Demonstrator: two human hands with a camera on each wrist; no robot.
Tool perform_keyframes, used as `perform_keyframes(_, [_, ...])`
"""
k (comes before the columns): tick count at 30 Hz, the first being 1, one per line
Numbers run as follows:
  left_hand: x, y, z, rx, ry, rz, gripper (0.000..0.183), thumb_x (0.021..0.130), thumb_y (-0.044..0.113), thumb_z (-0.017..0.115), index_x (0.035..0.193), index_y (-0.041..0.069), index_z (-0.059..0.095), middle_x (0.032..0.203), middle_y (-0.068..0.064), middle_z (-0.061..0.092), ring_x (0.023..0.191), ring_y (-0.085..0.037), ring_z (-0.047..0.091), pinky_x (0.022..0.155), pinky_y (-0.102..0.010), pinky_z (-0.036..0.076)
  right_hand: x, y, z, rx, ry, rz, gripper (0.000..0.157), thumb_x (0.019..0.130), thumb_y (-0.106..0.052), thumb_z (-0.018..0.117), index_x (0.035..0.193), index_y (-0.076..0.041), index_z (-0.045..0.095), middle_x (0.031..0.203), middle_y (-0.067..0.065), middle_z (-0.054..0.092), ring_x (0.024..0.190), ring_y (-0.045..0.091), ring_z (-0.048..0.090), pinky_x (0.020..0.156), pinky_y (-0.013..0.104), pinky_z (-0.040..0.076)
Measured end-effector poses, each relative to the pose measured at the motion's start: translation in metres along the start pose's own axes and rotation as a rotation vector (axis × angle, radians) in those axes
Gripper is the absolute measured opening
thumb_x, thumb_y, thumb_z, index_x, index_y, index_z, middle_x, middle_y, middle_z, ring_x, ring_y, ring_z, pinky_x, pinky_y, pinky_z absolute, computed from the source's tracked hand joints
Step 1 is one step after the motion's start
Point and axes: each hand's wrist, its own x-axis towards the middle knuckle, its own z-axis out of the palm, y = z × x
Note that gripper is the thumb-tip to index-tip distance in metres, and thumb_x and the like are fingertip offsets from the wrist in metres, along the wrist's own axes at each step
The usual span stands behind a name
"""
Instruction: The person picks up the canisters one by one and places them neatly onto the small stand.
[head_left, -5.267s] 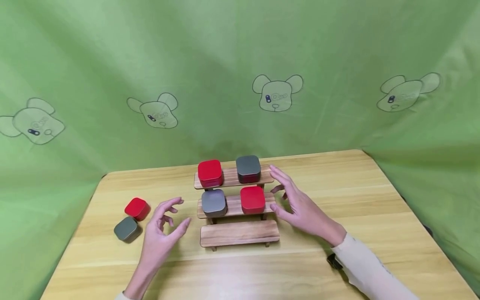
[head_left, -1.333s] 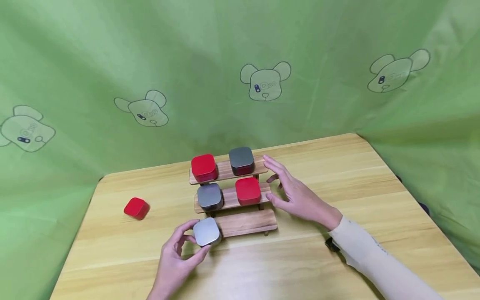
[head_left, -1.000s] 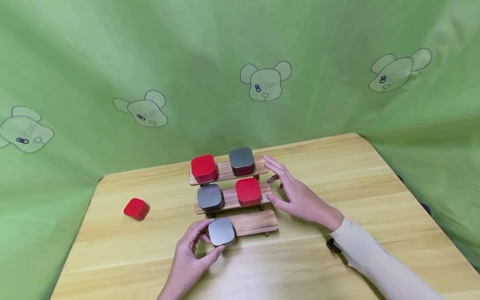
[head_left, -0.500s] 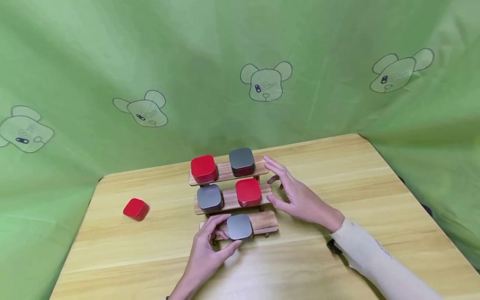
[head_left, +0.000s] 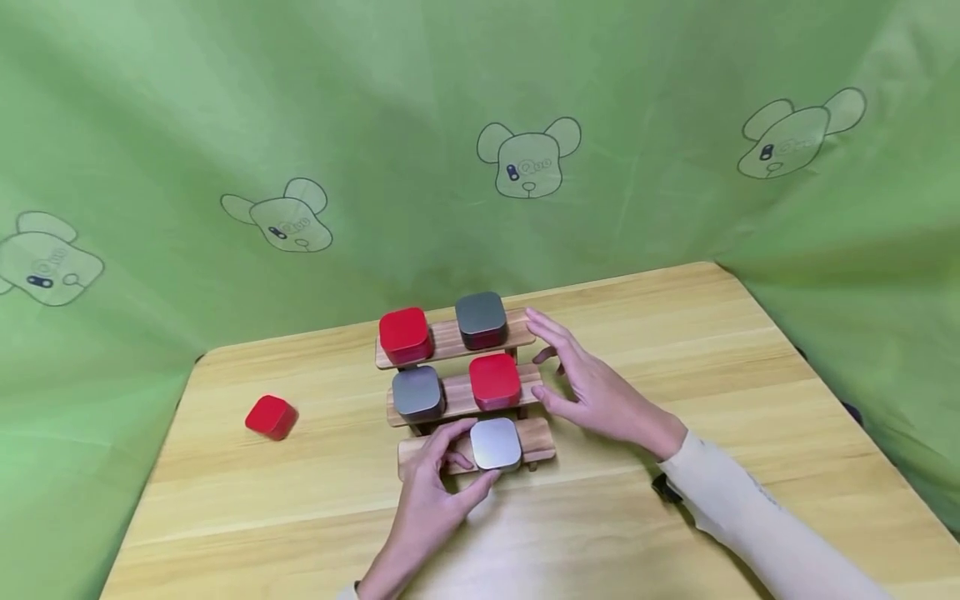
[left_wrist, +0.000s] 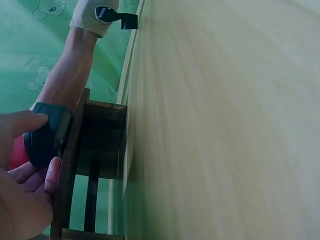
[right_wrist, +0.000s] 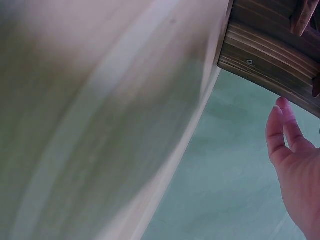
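Observation:
A three-tier wooden display stand [head_left: 459, 390] stands on the table in the head view. My left hand [head_left: 431, 500] pinches a small grey square tin [head_left: 496, 444] between thumb and fingers, on the right part of the lowest tier. In the left wrist view the same tin [left_wrist: 50, 132] looks dark against the tier's edge. My right hand [head_left: 600, 400] is at the stand's right end, fingertips by the top tier and thumb by the middle one. The right wrist view has its fingers [right_wrist: 274, 131] touching the wood.
On the top tier sit a red tin [head_left: 406, 335] and a dark grey tin [head_left: 482, 319]. The middle tier bears a grey tin [head_left: 418, 392] and a red tin [head_left: 495, 381]. Another red tin [head_left: 272, 417] lies on the table [head_left: 225, 500] at left. Behind hangs a green curtain [head_left: 405, 125].
My left hand took the grey tin from the table at left and carried it rightward to the right part of the lowest tier. The right hand has stayed at the stand.

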Motion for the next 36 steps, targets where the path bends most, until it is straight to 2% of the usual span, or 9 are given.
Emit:
perform_keyframes(5, [0.001,-0.001,0.003,0.034,0.021,0.016,0.069,0.079,-0.002,0.097,0.14,0.009,0.069,0.119,-0.001,0.072,0.085,-0.019,0.07,0.076,-0.037,0.06,0.002,0.001,0.001,0.001,-0.002,-0.011,0.092,0.105,-0.029,0.07,0.176,-0.028,0.011,0.182,-0.006,0.009,0.163,0.027,0.024,0.119,0.064,0.035])
perform_keyframes(15, [0.002,0.0,0.01,0.073,0.051,0.052,0.065,0.08,0.001,0.097,0.138,0.011,0.07,0.127,-0.003,0.075,0.082,-0.022,0.068,0.073,-0.038,0.058,0.002,0.002,0.002,0.0,-0.005,-0.012,0.092,0.105,-0.029,0.07,0.176,-0.028,0.012,0.182,-0.004,0.009,0.163,0.028,0.024,0.12,0.065,0.034])
perform_keyframes(22, [0.003,0.001,0.011,0.101,0.051,0.03,0.065,0.08,0.004,0.097,0.139,0.01,0.069,0.124,0.0,0.074,0.083,-0.019,0.066,0.072,-0.037,0.057,0.003,0.002,0.001,-0.005,-0.003,-0.016,0.092,0.105,-0.028,0.07,0.176,-0.028,0.012,0.182,-0.003,0.01,0.162,0.029,0.026,0.117,0.066,0.037])
perform_keyframes(26, [0.001,0.0,0.009,0.092,0.044,0.008,0.068,0.08,0.005,0.098,0.141,0.01,0.068,0.127,0.0,0.074,0.085,-0.022,0.068,0.076,-0.035,0.058,0.004,0.003,0.003,-0.009,-0.005,-0.02,0.092,0.105,-0.028,0.07,0.176,-0.028,0.012,0.182,-0.003,0.01,0.162,0.029,0.026,0.117,0.065,0.037])
perform_keyframes(30, [-0.003,-0.001,0.005,0.084,0.024,0.006,0.073,0.08,0.006,0.099,0.145,0.011,0.065,0.135,-0.001,0.072,0.092,-0.024,0.073,0.086,-0.034,0.059,0.004,0.003,0.003,-0.014,-0.011,-0.017,0.092,0.105,-0.028,0.071,0.176,-0.028,0.011,0.182,-0.004,0.009,0.162,0.029,0.025,0.118,0.065,0.036])
perform_keyframes(36, [-0.012,-0.003,-0.009,0.025,0.029,0.045,0.072,0.08,0.005,0.098,0.143,0.004,0.065,0.138,-0.01,0.071,0.099,-0.029,0.075,0.091,-0.036,0.061,0.004,0.003,0.002,-0.019,-0.004,-0.013,0.093,0.105,-0.028,0.071,0.176,-0.028,0.012,0.182,-0.006,0.01,0.162,0.03,0.027,0.115,0.067,0.04])
